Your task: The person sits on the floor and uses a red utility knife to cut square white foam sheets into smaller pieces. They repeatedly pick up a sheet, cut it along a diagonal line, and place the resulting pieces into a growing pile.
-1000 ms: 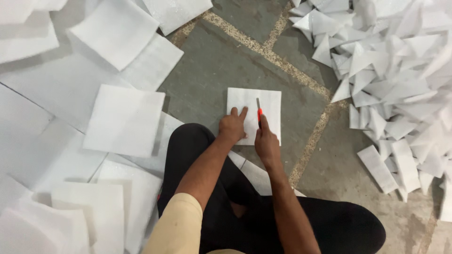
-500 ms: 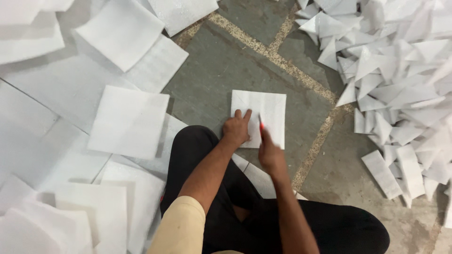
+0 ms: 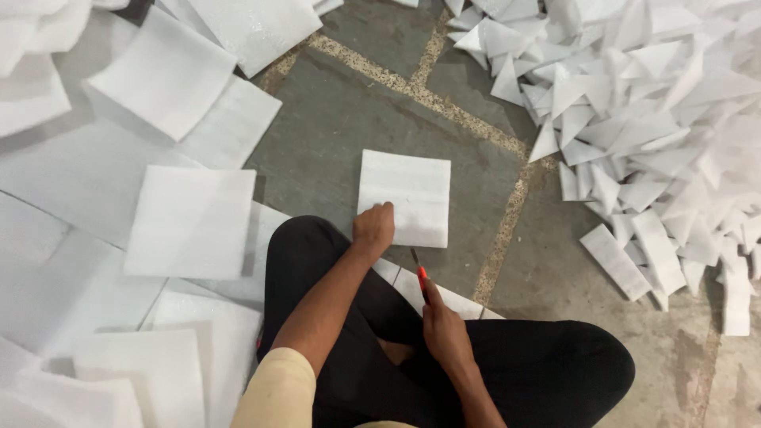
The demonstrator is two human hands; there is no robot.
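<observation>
Head view, square white foam sheet (image 3: pixel 404 196), flat, uncut

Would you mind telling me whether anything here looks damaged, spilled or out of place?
Nothing looks damaged. The left hand presses a square white foam sheet flat on the floor; the right hand holds a red-handled cutter. Cut white pieces lie heaped loosely at right.

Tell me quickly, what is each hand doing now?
Left hand: fingers pressing on the white foam square.
Right hand: closed around a red-handled cutter.

White square foam sheet (image 3: pixel 406 194) flat on floor, red-handled knife (image 3: pixel 418 269) — near its edge
</observation>
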